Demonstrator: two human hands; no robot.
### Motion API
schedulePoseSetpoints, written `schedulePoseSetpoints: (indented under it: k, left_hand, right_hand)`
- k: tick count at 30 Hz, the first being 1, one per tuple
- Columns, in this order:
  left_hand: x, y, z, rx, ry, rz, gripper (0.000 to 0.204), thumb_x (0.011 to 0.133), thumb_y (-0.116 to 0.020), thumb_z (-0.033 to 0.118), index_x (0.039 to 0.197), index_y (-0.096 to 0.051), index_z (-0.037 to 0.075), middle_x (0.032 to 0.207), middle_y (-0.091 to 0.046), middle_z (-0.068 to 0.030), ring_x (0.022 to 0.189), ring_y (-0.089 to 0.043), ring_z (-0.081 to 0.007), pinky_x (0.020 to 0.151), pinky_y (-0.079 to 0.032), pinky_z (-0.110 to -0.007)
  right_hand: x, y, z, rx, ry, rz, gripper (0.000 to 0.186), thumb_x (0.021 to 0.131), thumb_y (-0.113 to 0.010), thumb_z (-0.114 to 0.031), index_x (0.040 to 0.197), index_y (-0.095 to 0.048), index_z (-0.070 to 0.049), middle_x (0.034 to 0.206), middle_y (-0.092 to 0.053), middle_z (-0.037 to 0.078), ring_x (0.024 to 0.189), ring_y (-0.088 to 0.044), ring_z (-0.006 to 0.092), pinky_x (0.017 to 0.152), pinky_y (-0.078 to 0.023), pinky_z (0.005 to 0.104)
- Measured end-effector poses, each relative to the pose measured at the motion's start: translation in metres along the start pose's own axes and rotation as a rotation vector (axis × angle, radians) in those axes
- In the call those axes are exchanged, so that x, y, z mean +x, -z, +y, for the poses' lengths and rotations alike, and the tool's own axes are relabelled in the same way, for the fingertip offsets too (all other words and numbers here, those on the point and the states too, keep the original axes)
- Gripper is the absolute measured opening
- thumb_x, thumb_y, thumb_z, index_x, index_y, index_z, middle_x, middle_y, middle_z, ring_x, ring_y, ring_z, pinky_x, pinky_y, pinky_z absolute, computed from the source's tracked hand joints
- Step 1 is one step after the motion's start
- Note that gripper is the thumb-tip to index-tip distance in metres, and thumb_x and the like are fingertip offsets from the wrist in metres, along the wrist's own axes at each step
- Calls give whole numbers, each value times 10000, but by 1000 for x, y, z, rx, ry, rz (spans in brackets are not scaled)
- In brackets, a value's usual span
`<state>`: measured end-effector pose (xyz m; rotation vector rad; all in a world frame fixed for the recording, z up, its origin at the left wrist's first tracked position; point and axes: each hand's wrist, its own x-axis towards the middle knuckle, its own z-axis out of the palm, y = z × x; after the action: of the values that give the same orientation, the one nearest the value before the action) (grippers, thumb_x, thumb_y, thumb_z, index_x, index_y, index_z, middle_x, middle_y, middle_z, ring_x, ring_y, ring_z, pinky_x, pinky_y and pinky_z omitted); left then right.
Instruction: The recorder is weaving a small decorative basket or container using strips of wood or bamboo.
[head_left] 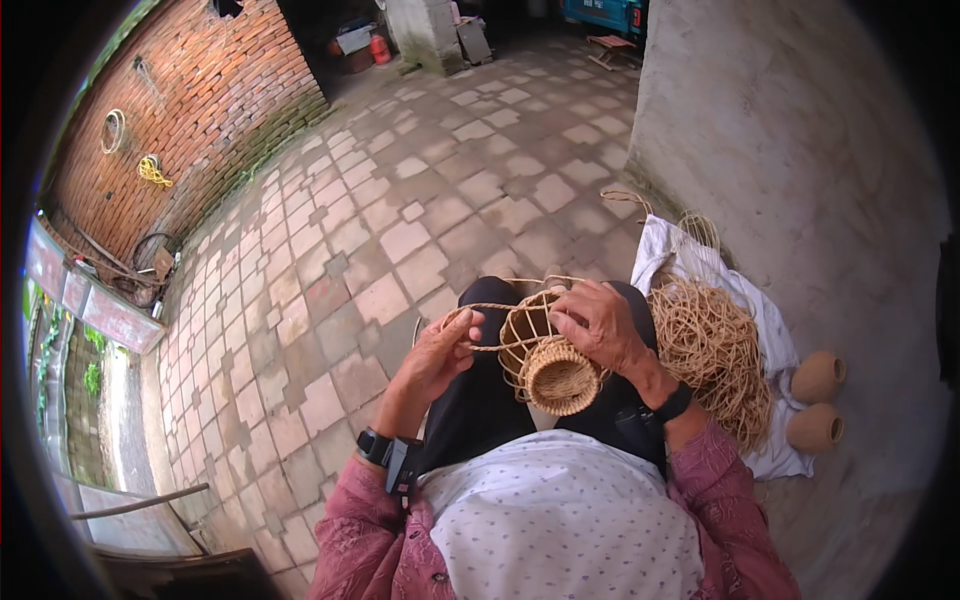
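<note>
A small basket (562, 384) of tan cord, partly woven, rests between my knees with its round woven end turned toward me. Thin bare ribs (526, 326) curve away from the woven part. My right hand (600, 325) grips the basket from its right side, with the thumb on the ribs. To the left, my left hand (447, 347) pinches a twisted cord (490, 307), which stretches across to the basket in a loop. The far side of the basket is partly hidden behind my right hand.
To my right, a heap of tan cord (705, 350) lies on a white cloth (785, 345). Two round woven pots (815, 428) sit beside it near a grey wall (790, 150). Paving (370, 240) spreads ahead, with a brick wall (210, 90) at the left.
</note>
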<state>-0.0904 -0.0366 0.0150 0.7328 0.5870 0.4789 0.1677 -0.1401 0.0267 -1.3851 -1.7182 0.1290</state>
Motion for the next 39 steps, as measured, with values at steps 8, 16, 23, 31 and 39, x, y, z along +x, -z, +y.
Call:
schedulePoseSetpoints:
  k: [8,16,23,31,39]
  left_hand:
    - [-18,-3,-12,114,-53,-26,113,923,-658,135,1001,-617,64,819,-595,4,674,-584,-81,612,-521,-227]
    - [19,-51,-27,492,-92,94,158,926,-669,202,960,-652,49,754,-593,20,638,-541,-57,560,-483,-216]
    - [38,-79,-28,1545,-464,400,183,804,-658,168,964,-684,83,694,-672,-104,614,-665,-198,599,-518,-352]
    - [42,-58,-35,877,-308,253,280,801,-662,194,1052,-616,78,667,-613,-114,600,-626,-252,590,-494,-375]
    - [4,19,-34,1308,-189,537,414,743,-735,254,1106,-608,103,753,-583,-54,752,-612,-247,707,-500,-395]
  right_hand:
    - [-6,-11,11,-191,45,-39,216,847,-618,-257,712,-637,-90,698,-612,51,695,-534,260,654,-382,386]
    - [-22,-15,-12,-259,29,146,226,791,-683,-189,624,-564,-94,600,-540,45,634,-496,238,637,-349,373]
    - [-31,-21,-18,-272,-8,279,263,792,-674,-154,585,-523,-98,547,-502,34,585,-463,236,620,-336,373]
    - [-33,-20,-9,-298,-127,329,276,816,-665,-159,587,-524,-95,575,-536,37,601,-476,243,657,-336,382]
    - [-35,-18,-5,-319,-74,280,287,821,-662,-167,586,-513,-96,575,-520,39,611,-479,240,667,-334,383]
